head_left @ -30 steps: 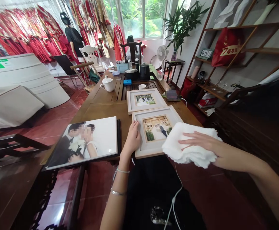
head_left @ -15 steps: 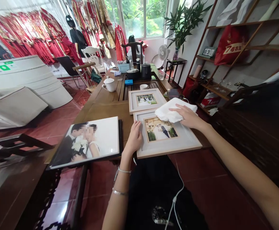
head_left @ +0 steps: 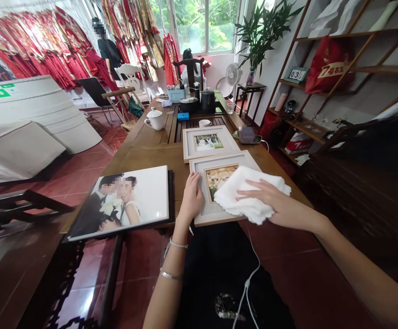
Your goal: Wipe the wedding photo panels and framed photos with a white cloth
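Head view: a pale-wood rectangular picture frame (head_left: 211, 209) lies at the near edge of the brown wooden table (head_left: 151, 157). Left hand (head_left: 192, 198) — fingers together, clasp indeterminable — rests on its left rim; right hand (head_left: 269, 196), fingers spread, lies on a white fluffy cloth (head_left: 228, 196) covering its right half. Cloth: apparently soft, light. Frame: stiff, probably fragile-faced, best held by opposite rims; long axis parallel to the near edge, picture top facing away.

"Where is this camera looking from?"

"Worn on the head, it is facing forward and angling down, with both hands (head_left: 192, 196) showing close below."

"And beyond?"

"It is sighting lengthwise down the counter (head_left: 140, 157), taking in the window (head_left: 221, 27) well back at the top."
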A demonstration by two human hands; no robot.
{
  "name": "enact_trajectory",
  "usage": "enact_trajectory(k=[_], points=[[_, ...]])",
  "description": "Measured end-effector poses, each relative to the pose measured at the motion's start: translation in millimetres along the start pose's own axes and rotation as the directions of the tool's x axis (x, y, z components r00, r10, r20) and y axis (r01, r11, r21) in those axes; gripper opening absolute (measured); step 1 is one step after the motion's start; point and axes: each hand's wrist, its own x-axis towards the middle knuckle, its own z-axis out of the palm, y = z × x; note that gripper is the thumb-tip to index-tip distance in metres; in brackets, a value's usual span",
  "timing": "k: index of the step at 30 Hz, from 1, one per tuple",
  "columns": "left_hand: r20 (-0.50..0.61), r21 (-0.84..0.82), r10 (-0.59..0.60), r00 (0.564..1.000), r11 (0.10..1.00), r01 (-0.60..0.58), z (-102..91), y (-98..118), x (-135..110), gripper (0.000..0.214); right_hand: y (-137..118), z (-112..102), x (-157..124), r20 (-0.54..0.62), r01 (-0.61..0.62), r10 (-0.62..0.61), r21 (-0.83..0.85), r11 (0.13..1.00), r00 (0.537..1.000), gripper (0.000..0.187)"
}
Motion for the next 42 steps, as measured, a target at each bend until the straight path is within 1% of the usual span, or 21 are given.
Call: enact_trajectory(k=[3,6,8,10,12,15,17,19,22,24,26,27,29,31,33,35,37,40,42], points=[[0.002,-0.006,-0.012,1.000,1.000,0.012,-1.3,2,0,0.047,-11,-5,-24,0.045,-0.051,0.048,0.067,0.996,0.998,0.069],[0.021,-0.016,-0.019,1.000,1.000,0.019,-3.8,3,0,0.046,-11,-14,-38,0.081,-0.117,0.110,0.086,0.989,0.991,0.056],[0.040,-0.023,-0.016,0.999,1.000,0.017,-5.8,4,0,0.045,-5,-19,-41,0.051,-0.138,0.134,0.076,0.988,0.990,0.046],[0.059,-0.029,-0.013,0.998,0.999,0.014,-7.4,4,0,0.045,5,-20,-36,-0.003,-0.145,0.145,0.034,0.989,0.989,0.041],[0.076,-0.030,-0.011,0.997,0.999,0.014,-8.3,4,0,0.045,19,-18,-26,-0.068,-0.145,0.141,-0.051,0.988,0.988,0.044],[0.082,-0.034,-0.005,0.997,0.999,0.008,-8.0,3,0,0.045,43,-12,1,-0.155,-0.146,0.119,-0.175,0.974,0.981,0.060],[0.084,-0.033,-0.001,0.996,0.999,0.003,-7.3,2,0,0.045,59,-8,23,-0.196,-0.155,0.113,-0.213,0.965,0.974,0.068],[0.090,-0.031,0.005,0.996,1.000,-0.002,-6.8,1,0,0.045,70,-7,45,-0.217,-0.176,0.129,-0.218,0.960,0.968,0.071],[0.094,-0.039,0.017,0.995,0.999,-0.013,-6.9,0,-1,0.045,76,-8,79,-0.249,-0.274,0.228,-0.171,0.946,0.941,0.070],[0.090,-0.051,0.028,0.996,0.998,-0.023,-7.5,0,0,0.045,74,-9,99,-0.270,-0.354,0.311,-0.129,0.926,0.911,0.068],[0.088,-0.053,0.033,0.996,0.998,-0.028,-8.2,-1,0,0.045,67,-6,118,-0.268,-0.387,0.349,-0.107,0.916,0.898,0.067],[0.091,-0.051,0.032,0.995,0.998,-0.027,-8.4,-1,0,0.045,62,-4,126,-0.255,-0.380,0.345,-0.104,0.919,0.903,0.067],[0.093,-0.053,0.027,0.995,0.998,-0.022,-8.3,-1,-1,0.044,50,3,139,-0.211,-0.332,0.306,-0.104,0.938,0.928,0.067],[0.067,-0.073,0.024,0.997,0.997,-0.019,-7.4,-1,-1,0.046,36,12,144,-0.142,-0.249,0.234,-0.100,0.963,0.962,0.067],[0.009,-0.089,0.013,1.000,0.996,-0.012,-5.7,1,-2,0.049,25,19,142,-0.056,-0.142,0.138,-0.088,0.986,0.989,0.067],[-0.045,-0.086,-0.005,0.999,0.996,0.002,-4.0,3,-3,0.050,18,22,132,0.013,-0.062,0.063,-0.061,0.996,0.998,0.069],[-0.077,-0.081,-0.017,0.997,0.997,0.010,-3.0,5,-4,0.046,16,21,118,0.053,-0.022,0.024,-0.032,0.999,0.998,0.069],[-0.111,-0.073,-0.017,0.994,0.997,0.009,-3.0,8,-4,0.042,14,11,92,0.127,0.035,-0.036,0.007,0.999,0.991,0.064],[-0.103,-0.062,-0.011,0.995,0.998,0.005,-3.4,8,-4,0.042,10,2,71,0.180,0.076,-0.081,0.035,0.997,0.980,0.058]])
